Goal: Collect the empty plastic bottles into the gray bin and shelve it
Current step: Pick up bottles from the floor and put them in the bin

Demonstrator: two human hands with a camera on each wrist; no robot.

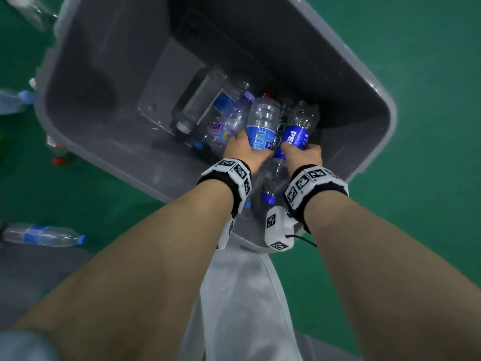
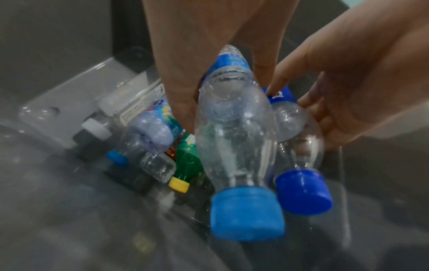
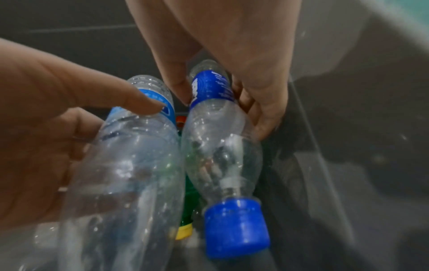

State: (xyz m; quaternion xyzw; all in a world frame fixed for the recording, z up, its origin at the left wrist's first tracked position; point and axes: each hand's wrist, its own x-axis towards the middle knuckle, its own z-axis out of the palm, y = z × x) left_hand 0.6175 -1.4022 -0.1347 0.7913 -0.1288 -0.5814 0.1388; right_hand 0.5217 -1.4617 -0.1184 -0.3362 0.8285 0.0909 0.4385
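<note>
Green floor (image 1: pixel 429 74) surrounds the gray bin (image 1: pixel 374 87), 2 bottles inside it in hand: left hand (image 1: pixel 244 152) grips the light-blue-labelled bottle (image 1: pixel 261 126), right hand (image 1: pixel 303 155) the dark-blue-labelled bottle (image 1: pixel 295 138). Best release low, letting both settle beside the pile.

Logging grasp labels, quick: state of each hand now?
Left hand: grips the light-blue-label bottle.
Right hand: grips the dark-blue-label bottle.
</note>
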